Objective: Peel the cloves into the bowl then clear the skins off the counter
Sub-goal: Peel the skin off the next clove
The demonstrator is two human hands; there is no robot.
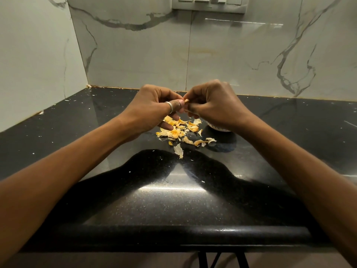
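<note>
A pale marble wall (231, 55) with grey veins fills the upper half of the frame and meets a second panel at the upper left. Below it, a glossy black counter (173, 200) fills the lower half. It is dotted with tiny white flecks, and its rounded front edge runs across the bottom.

Two bare forearms reach in from the lower corners and meet at the centre of the frame. There the left hand (154, 111) and the right hand (214, 105) are held just above the counter, fingertips together. The fingers of both hands are curled and pinch one small clove (186, 101) between them. Only a pale tip of the clove shows between the thumbs; fingers cover the rest.

Under the hands and a little lower in the frame, a loose pile of yellow-white skins (179, 130) lies on the counter. One larger skin (178, 150) lies apart from the pile, lower down.

A small white bowl (218, 129) stands just right of the pile, almost wholly blocked by the right wrist. Only its lower curve shows, and what it holds cannot be seen.

A grey switch plate (208, 4) is cut off by the top edge. A silver ring (169, 106) sits on the left thumb. Thin dark bars (222, 260) at the bottom centre, below the counter edge, are too cut off to identify.
</note>
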